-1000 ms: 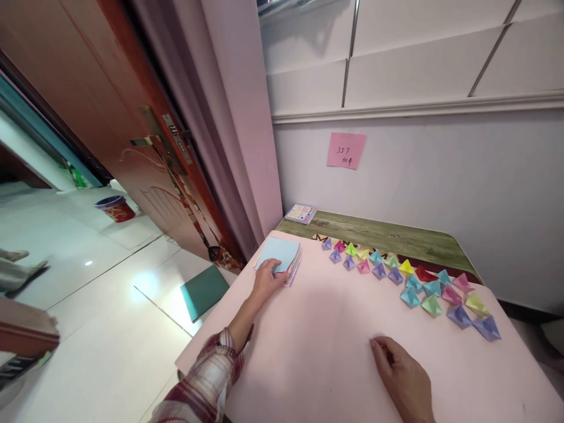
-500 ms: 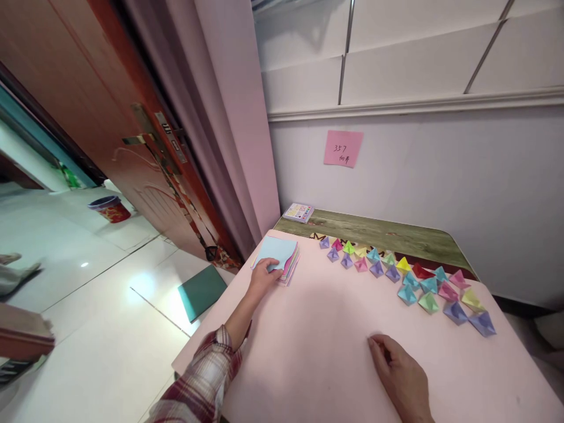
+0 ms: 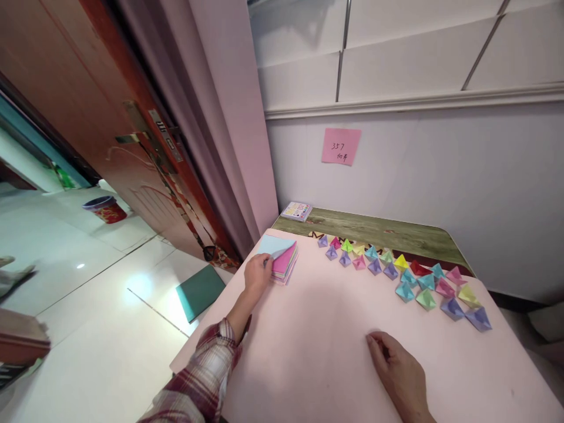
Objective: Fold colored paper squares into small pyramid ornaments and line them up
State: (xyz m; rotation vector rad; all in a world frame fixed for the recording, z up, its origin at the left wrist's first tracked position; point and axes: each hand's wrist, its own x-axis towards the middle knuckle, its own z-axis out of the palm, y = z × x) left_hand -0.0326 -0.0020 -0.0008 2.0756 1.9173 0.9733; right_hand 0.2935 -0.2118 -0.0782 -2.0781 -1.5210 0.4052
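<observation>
My left hand (image 3: 257, 274) reaches to the far left corner of the pink table (image 3: 326, 341) and pinches the near corner of the top light blue sheet (image 3: 274, 246) of a stack of coloured paper squares (image 3: 282, 262). The sheet is peeled up, so a pink sheet shows under it. My right hand (image 3: 399, 373) rests on the table near me, fingers loosely curled, holding nothing I can see. Several small folded paper shapes (image 3: 403, 277) in many colours lie in rows along the far right side of the table.
A green wood-grain surface (image 3: 374, 230) lies behind the pink table, with a small packet (image 3: 297, 211) on its left end. A pink note (image 3: 340, 145) is stuck on the wall. An open brown door (image 3: 110, 117), a green board (image 3: 200, 291) on the floor and a bucket (image 3: 104, 208) are at left.
My left hand has lifted the near corner of the light blue top sheet, baring the pink sheet below. The right hand has stayed put.
</observation>
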